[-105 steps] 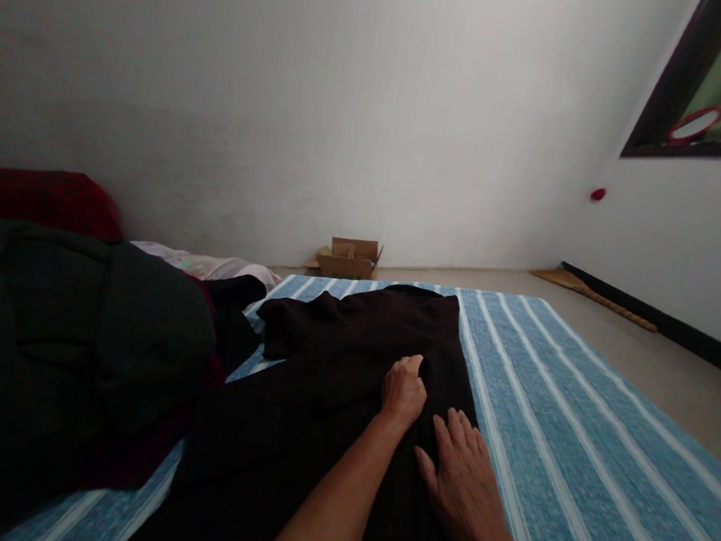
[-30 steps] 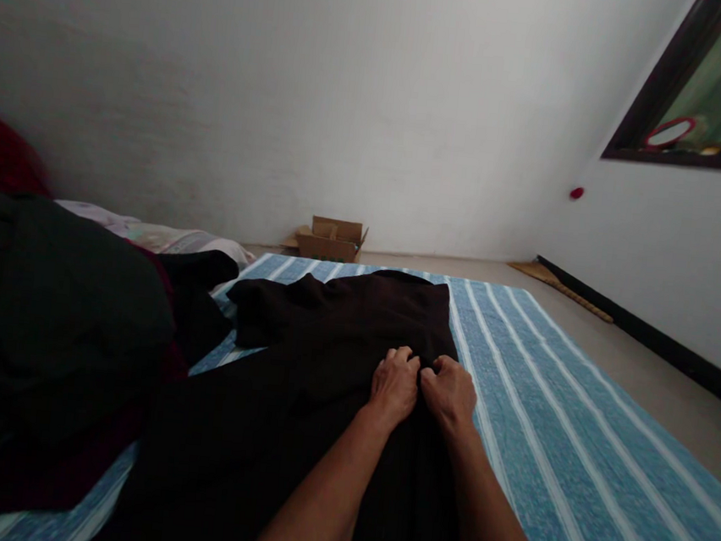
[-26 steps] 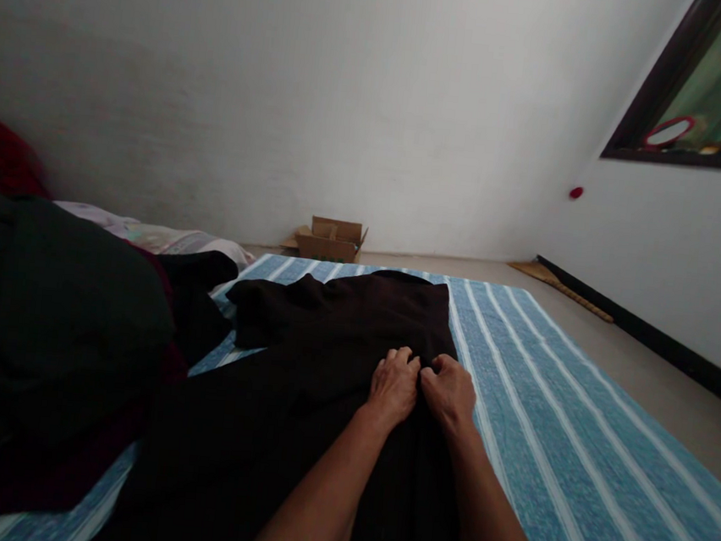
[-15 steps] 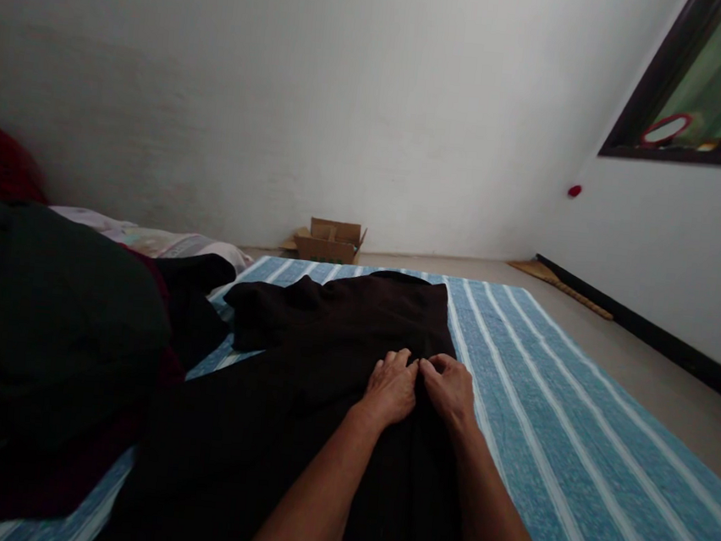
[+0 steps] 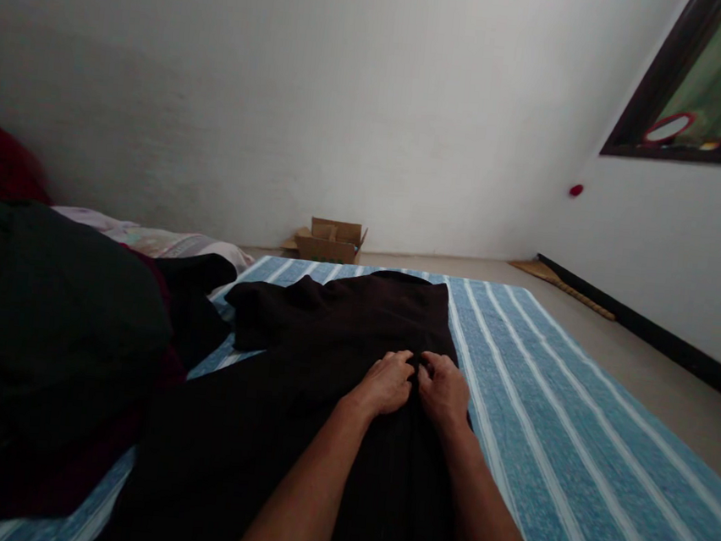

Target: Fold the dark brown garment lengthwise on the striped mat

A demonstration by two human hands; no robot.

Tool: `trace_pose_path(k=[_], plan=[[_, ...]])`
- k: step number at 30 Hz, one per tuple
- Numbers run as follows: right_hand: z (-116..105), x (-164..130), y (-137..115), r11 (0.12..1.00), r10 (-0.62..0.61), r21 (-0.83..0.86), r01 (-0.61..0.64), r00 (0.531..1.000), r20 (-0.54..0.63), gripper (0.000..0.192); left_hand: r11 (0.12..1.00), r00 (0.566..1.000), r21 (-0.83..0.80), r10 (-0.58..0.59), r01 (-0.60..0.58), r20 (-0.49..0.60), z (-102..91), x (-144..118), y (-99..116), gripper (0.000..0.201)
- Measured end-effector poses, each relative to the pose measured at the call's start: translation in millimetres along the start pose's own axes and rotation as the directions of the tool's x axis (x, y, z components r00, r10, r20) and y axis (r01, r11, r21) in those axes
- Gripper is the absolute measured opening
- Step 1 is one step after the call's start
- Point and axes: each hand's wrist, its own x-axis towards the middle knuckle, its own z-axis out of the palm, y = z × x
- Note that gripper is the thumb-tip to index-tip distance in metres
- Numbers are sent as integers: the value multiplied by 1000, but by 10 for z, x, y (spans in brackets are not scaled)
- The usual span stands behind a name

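Observation:
A long dark garment that looks like a coat lies spread on a blue sheet with white stripes. My left hand rests on it with fingers curled, gripping the cloth along a lengthwise edge or seam. Close beside it, my right hand pinches the same edge between thumb and fingers. The fingertips nearly meet. Any small fastener between them is too dark to make out.
On the left are heaped a dark green garment and other clothes, with a red bundle behind. An open cardboard box stands by the far wall. A straw broom lies on the floor at right.
Both hands have shifted slightly, the left a little leftward, and their fingertips sit a bit farther apart. The coat lies in the same place.

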Motion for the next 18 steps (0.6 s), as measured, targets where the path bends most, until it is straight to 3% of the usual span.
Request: trace_pose_path(k=[4, 9, 18], plan=[[-14, -42, -33, 991, -45, -123, 49, 999, 28, 30, 999, 998, -35, -33, 30, -61, -44, 25, 0, 27], [-22, -74, -50, 983, -101, -152, 101, 995, 8, 29, 996, 977, -48, -80, 72, -199, -50, 22, 32, 34], [35, -58, -23, 969, -187, -153, 195, 980, 68, 37, 993, 991, 102, -43, 57, -130, 13, -19, 99, 32]])
